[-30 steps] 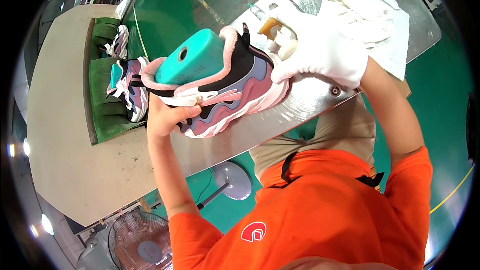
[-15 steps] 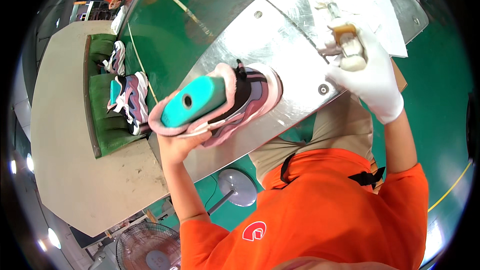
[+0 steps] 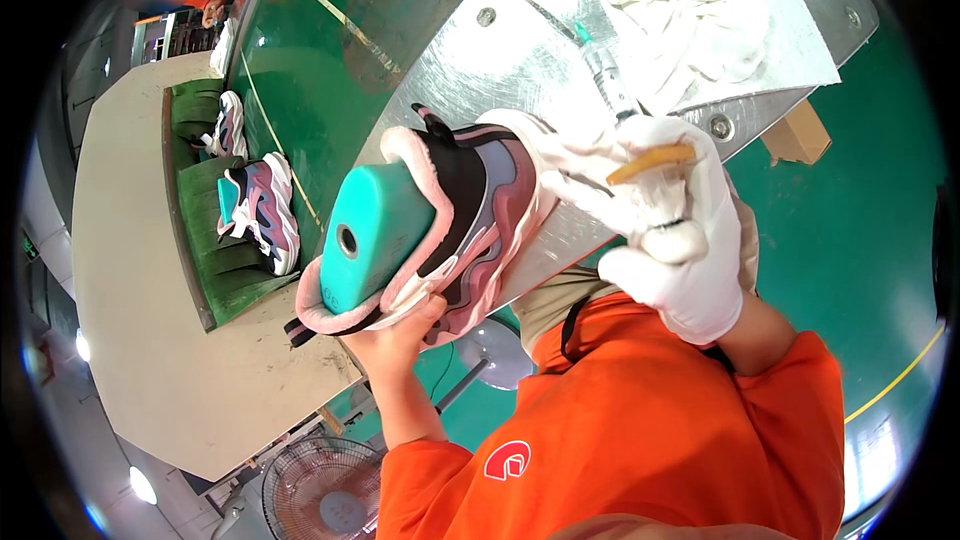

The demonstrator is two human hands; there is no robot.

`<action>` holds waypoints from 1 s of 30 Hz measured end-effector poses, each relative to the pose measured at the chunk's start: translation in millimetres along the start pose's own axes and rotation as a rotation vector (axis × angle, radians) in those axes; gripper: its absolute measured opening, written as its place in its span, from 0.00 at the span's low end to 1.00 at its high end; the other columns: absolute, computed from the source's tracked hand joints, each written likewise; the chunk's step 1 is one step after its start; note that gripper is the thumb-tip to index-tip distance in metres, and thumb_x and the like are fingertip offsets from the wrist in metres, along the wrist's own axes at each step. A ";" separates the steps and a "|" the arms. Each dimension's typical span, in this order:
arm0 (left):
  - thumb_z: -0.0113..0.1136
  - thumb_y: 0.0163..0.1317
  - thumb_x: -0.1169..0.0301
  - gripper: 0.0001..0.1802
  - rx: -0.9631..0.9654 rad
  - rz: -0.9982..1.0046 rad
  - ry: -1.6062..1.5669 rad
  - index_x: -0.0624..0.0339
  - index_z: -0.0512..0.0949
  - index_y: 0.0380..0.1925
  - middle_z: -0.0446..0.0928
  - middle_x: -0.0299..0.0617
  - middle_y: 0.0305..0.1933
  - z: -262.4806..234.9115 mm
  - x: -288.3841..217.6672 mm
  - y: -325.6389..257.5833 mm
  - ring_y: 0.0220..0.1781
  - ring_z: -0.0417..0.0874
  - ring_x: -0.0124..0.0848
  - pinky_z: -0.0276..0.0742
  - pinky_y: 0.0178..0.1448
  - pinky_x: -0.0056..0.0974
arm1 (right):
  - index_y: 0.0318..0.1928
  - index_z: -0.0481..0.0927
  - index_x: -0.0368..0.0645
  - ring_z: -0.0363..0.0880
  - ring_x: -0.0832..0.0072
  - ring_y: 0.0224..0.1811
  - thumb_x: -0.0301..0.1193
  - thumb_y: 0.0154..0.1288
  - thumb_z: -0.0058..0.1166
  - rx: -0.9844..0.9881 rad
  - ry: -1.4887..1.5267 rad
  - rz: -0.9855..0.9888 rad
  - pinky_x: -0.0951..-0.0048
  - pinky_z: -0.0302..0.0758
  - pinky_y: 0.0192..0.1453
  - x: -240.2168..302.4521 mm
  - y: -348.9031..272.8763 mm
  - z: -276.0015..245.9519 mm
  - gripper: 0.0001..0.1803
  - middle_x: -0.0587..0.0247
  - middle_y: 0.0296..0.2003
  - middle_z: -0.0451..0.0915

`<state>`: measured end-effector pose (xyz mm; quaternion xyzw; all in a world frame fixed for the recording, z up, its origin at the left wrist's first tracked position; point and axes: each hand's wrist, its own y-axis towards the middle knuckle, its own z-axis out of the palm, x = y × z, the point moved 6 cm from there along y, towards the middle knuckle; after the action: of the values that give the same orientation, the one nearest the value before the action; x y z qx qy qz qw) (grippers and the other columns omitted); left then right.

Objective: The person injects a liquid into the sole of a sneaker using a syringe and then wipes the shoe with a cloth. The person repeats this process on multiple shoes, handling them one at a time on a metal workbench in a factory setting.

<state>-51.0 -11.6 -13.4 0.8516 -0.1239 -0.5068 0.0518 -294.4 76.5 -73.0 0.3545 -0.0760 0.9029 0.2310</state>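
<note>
The left hand [image 3: 394, 340] grips a sneaker [image 3: 488, 202] over the worktop's [image 3: 553, 258] near edge; the right hand [image 3: 685, 240] curls around a syringe [image 3: 607, 80].

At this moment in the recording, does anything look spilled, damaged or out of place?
I see no clear spill or damage. The crumpled white cloth on the flat white sheet, upper right, looks untidy because it lies bunched. The beige tabletop looks speckled dark near the bare left hand, perhaps just wear.

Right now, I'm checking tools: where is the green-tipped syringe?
In the head view, upper right of centre, the syringe juts from the gloved right hand, left of the white fabric.
</note>
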 end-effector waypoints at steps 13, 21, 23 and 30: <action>0.75 0.34 0.79 0.52 0.070 -0.301 0.133 0.68 0.55 0.62 0.72 0.47 0.52 -3.3 14.0 -10.6 0.49 0.78 0.34 0.74 0.58 0.38 | 0.59 0.61 0.37 0.69 0.59 0.65 0.04 0.47 0.50 0.006 0.082 0.008 0.63 0.67 0.69 -5.7 40.8 28.2 0.36 0.50 0.56 0.71; 0.80 0.27 0.77 0.54 0.050 -0.030 -0.035 0.65 0.59 0.59 0.72 0.45 0.51 -3.5 -0.7 9.4 0.51 0.77 0.34 0.75 0.57 0.39 | 0.61 0.63 0.39 0.79 0.69 0.51 0.10 0.41 0.58 0.157 -0.535 0.094 0.73 0.76 0.51 43.7 20.0 -22.4 0.41 0.54 0.51 0.75; 0.79 0.25 0.76 0.59 0.098 -0.106 -0.078 0.63 0.55 0.62 0.71 0.46 0.54 -9.0 11.3 18.1 0.54 0.76 0.36 0.75 0.58 0.41 | 0.60 0.65 0.39 0.78 0.74 0.48 0.12 0.41 0.61 0.186 -0.579 0.110 0.75 0.76 0.48 37.4 5.9 -38.5 0.40 0.56 0.49 0.76; 0.76 0.36 0.67 0.51 0.245 -0.123 -0.087 0.74 0.62 0.62 0.76 0.46 0.51 -15.4 24.3 61.5 0.40 0.81 0.30 0.80 0.45 0.34 | 0.54 0.70 0.44 0.76 0.74 0.35 0.17 0.40 0.66 0.416 -0.880 -0.131 0.74 0.75 0.40 33.1 21.8 -9.2 0.36 0.61 0.39 0.77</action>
<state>-36.2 -77.8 -13.5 0.8346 -0.1348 -0.5266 -0.0892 -331.4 72.1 -56.8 0.7449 0.0379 0.6472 0.1577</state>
